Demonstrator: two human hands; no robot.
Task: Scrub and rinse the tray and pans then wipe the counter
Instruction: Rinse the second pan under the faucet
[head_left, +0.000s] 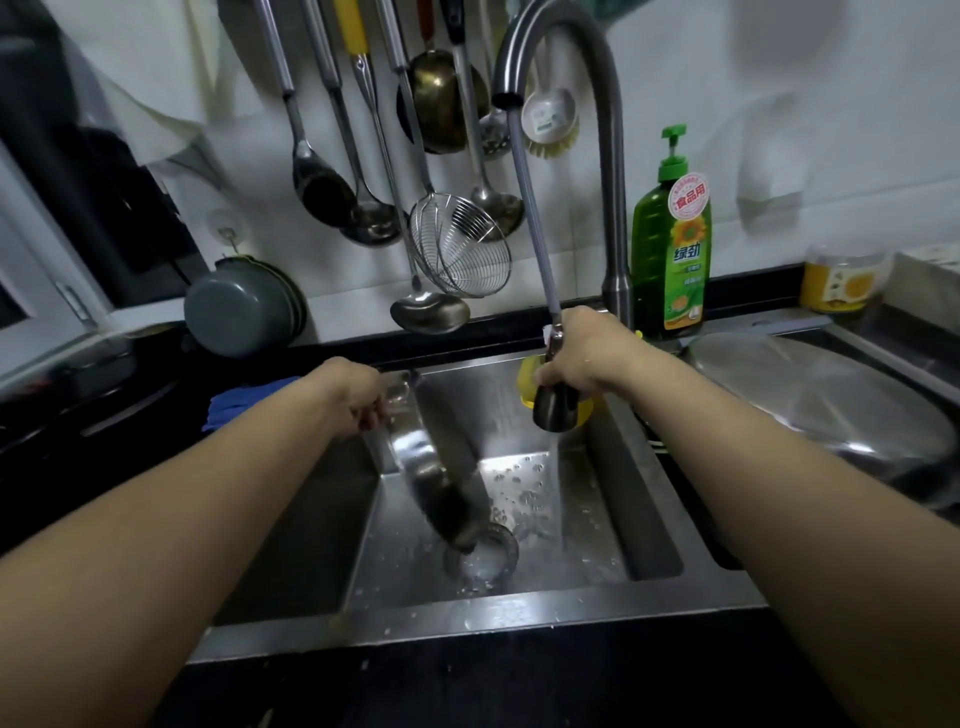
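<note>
Both forearms fill the bottom of the shot, reaching out over the sink (545, 597). Left hand (358, 400) is curled around the top edge of a steel pan (436, 467), which hangs tilted down into the basin, its low end right over the drain (483, 558). It's blurry, so I can't really tell if it's a pan or a tray, just that it's shiny metal. Right hand (582, 353) is wrapped around the pull-out sprayer (556, 405), nozzle pointing down, with water coming out and hitting the sink floor just right of the pan. Droplets and bubbles are all over the bottom there. The hose (535, 218) runs from the sprayer up to the faucet (597, 104) neck.

Something yellow (527, 379) sits behind the sprayer at the back rim, can't make out what. A green soap bottle (670, 249) stands beside the faucet base. Off to the right there's a big steel lid (810, 395) lying on the counter, and a yellow jar (836, 280) further back. A blue cloth (244, 405) peeks out left of the sink. On the wall hang ladles (363, 208), a wire skimmer (462, 244), a brush (550, 119), and a grey pot (239, 312) on a hook.
</note>
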